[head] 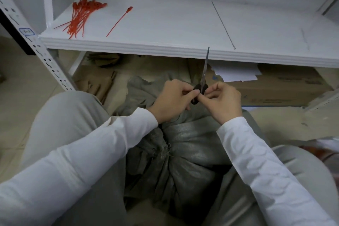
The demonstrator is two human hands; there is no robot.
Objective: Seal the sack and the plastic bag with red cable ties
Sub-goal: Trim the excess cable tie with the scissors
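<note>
A white metal shelf (165, 29) spans the far side. A grey woven sack (183, 152) sits on the floor between the person's knees. Above it, the left hand (174, 101) and right hand (222, 102) each pinch the black-handled steel scissors (204, 73), blades pointing up. A pile of red plastic cable ties (80, 16) lies at the shelf's left end.

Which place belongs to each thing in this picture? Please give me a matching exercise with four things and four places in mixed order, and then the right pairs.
Things
1. bundle of red cable ties
2. single red cable tie
3. scissors
4. sack

Places
a. gripped by the left hand and the right hand
b. between the person's legs, below the hands
c. heaped at the left end of the white shelf
d. alone on the shelf, right of the heap

Pairs: 1-c, 2-d, 3-a, 4-b
</note>
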